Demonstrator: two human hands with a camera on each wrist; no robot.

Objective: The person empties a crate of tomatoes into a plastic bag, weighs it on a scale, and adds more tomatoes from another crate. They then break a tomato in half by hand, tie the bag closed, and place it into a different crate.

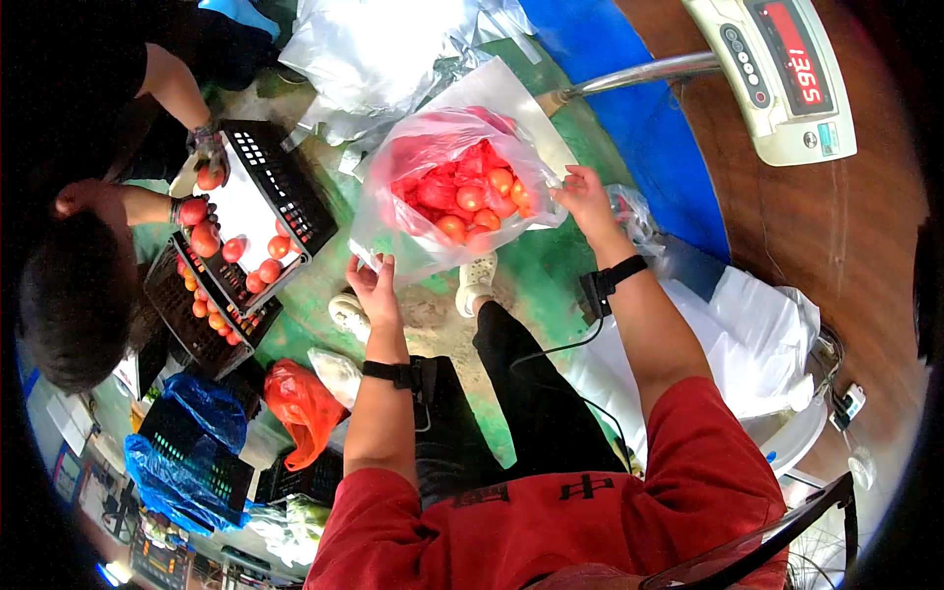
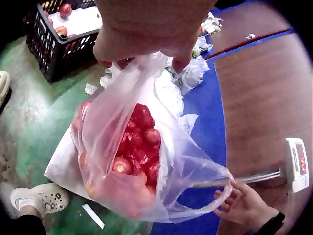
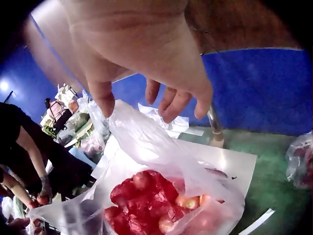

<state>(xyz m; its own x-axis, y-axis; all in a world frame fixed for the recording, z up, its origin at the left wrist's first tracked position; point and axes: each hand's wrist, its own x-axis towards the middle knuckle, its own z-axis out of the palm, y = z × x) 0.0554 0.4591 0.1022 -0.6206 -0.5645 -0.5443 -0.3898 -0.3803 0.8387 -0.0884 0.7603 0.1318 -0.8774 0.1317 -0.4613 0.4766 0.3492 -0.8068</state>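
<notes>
A translucent plastic bag point(image 1: 383, 211) with several tomatoes point(image 1: 470, 198) and crinkled red plastic inside sits on the flat pale scale platform point(image 1: 497, 84), its mouth spread toward me. At the bag's near left edge, my left hand point(image 1: 374, 293) pinches the plastic; the left wrist view shows it gathered beneath that hand point(image 2: 146, 29). Opposite, my right hand point(image 1: 588, 205) pinches the other side between thumb and fingers. In the left wrist view that side forms a handle loop stretched to the right hand point(image 2: 247, 205). Part of the tomatoes is veiled by the film.
A scale display point(image 1: 782, 74) with red digits stands at upper right on a metal pole point(image 1: 644, 74). At left, another person's gloved hands point(image 1: 205, 147) handle tomatoes over a black crate point(image 1: 315, 187). Silvery sheeting point(image 1: 369, 44), a red bag point(image 1: 295, 403) and white plastic point(image 1: 723, 339) lie around.
</notes>
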